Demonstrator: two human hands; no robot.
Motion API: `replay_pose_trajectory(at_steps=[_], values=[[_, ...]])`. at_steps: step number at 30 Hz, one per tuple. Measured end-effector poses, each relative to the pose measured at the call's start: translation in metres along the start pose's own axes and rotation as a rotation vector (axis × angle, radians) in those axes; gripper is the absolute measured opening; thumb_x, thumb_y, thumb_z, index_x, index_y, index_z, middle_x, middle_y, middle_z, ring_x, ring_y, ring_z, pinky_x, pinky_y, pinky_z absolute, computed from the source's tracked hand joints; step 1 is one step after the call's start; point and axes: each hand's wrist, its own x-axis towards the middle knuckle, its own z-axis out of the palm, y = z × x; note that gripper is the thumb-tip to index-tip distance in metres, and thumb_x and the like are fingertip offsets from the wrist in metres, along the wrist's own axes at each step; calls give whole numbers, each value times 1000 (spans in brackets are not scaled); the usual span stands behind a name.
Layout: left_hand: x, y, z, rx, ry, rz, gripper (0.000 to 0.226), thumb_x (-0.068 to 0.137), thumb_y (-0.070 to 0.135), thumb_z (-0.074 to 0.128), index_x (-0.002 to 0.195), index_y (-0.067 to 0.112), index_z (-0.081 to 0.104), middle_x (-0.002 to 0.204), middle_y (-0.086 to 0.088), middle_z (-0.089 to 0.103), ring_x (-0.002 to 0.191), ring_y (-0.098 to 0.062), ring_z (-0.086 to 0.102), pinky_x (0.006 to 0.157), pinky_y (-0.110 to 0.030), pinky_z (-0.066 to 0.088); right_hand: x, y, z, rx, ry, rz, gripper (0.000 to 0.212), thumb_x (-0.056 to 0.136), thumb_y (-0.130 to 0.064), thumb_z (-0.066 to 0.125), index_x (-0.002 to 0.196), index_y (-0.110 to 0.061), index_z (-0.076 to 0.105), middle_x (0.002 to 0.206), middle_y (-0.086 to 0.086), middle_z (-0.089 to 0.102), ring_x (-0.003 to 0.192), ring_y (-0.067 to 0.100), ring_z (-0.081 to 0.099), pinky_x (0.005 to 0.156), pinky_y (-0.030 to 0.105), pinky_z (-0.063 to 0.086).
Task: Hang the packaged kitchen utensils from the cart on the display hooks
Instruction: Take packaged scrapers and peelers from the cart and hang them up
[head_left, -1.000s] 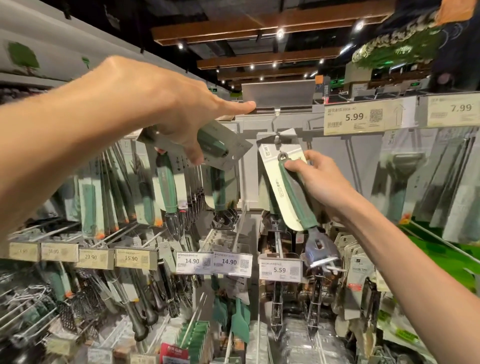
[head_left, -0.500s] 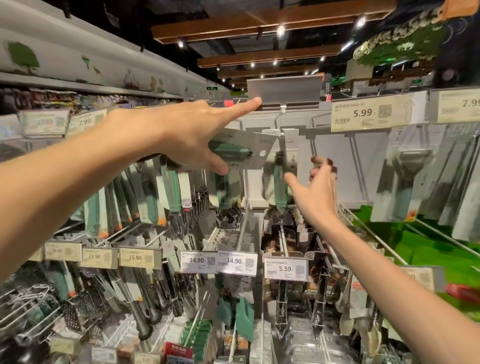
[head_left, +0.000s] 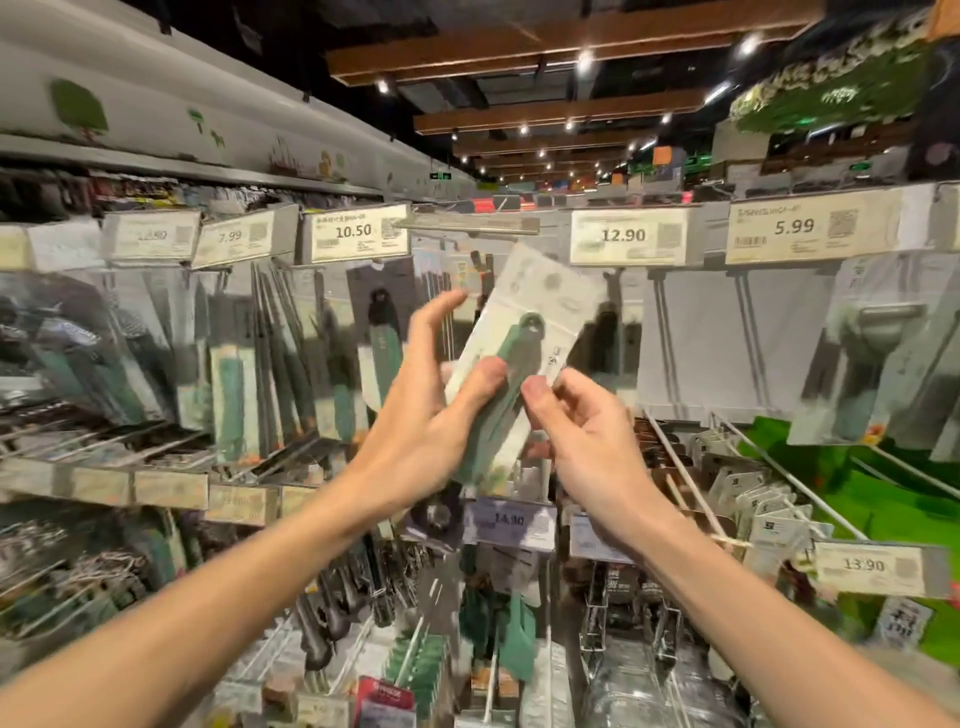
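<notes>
Packaged utensil (head_left: 530, 332), green handle on a white card, is held up in front of the top row of the display, tilted with its top leaning right, not on any hook. My left hand (head_left: 431, 415) clamps it, thumb on the front and fingers stretched behind. My right hand (head_left: 587, 441) pinches the card's lower right edge. Judged step: squaring the pack before hanging it. Next move calls for turning the card upright and threading its hang hole onto a hook tip; motion blur hides both the hole and the tip. The likely slot sits below the tipped-up label holder (head_left: 467, 224), between the 10.50 tag (head_left: 353, 231) and the 12.90 tag (head_left: 623, 235). In the way: hanging packs (head_left: 384, 338) crowd just left of it. Bare wire hooks (head_left: 675, 467) stick out lower right.
</notes>
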Motion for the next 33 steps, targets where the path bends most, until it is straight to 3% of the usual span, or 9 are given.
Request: replay_pose_trajectory(at_steps=[4, 6, 10, 15, 19, 22, 25, 28, 33], values=[[-10, -26, 5, -108, 186, -177, 28, 95, 30, 63, 114, 35, 43, 82, -2, 75, 70, -15, 68, 64, -32, 50, 9, 10, 18, -126, 54, -31, 39, 100, -27, 52, 84, 9, 50, 65, 15, 40, 61, 10, 37, 58, 27, 33], [-6, -32, 3, -82, 238, -201, 27, 94, 33, 65, 110, 35, 44, 76, -10, 70, 65, -21, 62, 63, -39, 47, 16, 12, 21, -164, 81, -18, 38, 100, -29, 52, 80, 4, 52, 60, -1, 40, 55, 5, 34, 54, 21, 30], [10, -35, -1, -99, 271, -182, 31, 94, 38, 65, 116, 31, 45, 76, -15, 68, 69, -31, 68, 69, -45, 58, 29, 6, 25, -186, 124, -37, 35, 100, -31, 53, 87, 0, 63, 74, 20, 60, 63, 11, 48, 60, 30, 40], [34, -34, 1, -90, 348, -167, 38, 94, 34, 66, 125, 22, 46, 71, 1, 62, 64, -5, 64, 63, -24, 48, 54, 1, 24, -216, 174, -48, 52, 94, -46, 52, 88, 5, 61, 86, 30, 65, 71, 37, 59, 71, 50, 52], [39, -44, 7, 5, 361, -230, 48, 93, 44, 64, 132, 24, 45, 66, 5, 58, 53, -5, 52, 60, -29, 44, 63, 10, 21, -238, 195, 10, 44, 98, -37, 55, 76, 1, 58, 58, 8, 47, 56, 12, 39, 60, 31, 34], [31, -43, 11, 67, 348, -245, 58, 92, 48, 64, 141, 29, 39, 80, 4, 63, 55, -5, 54, 62, -32, 52, 61, 19, 19, -216, 220, -22, 17, 98, -33, 57, 97, -16, 57, 60, 0, 47, 52, 9, 40, 57, 27, 37], [14, -42, 17, 84, 296, -242, 72, 91, 43, 68, 150, 38, 28, 114, 12, 56, 71, -5, 59, 66, -15, 51, 47, 31, 17, -301, 205, -172, 37, 95, -27, 62, 127, -28, 42, 79, 1, 58, 61, 7, 55, 58, 21, 48], [6, -49, 25, 107, 257, -242, 72, 93, 29, 68, 152, 36, 28, 153, 11, 40, 132, -10, 45, 110, -34, 39, 43, 46, 12, -459, 198, -202, 51, 92, -26, 67, 138, -20, 48, 99, -2, 60, 76, 3, 61, 72, 19, 55], [21, -57, 30, 141, 247, -361, 70, 96, 26, 64, 155, 24, 25, 160, 4, 31, 147, -18, 26, 118, -42, 26, 59, 50, 10, -498, 185, -161, 53, 90, -30, 69, 138, -16, 50, 100, 4, 70, 73, 5, 65, 69, 12, 53]])
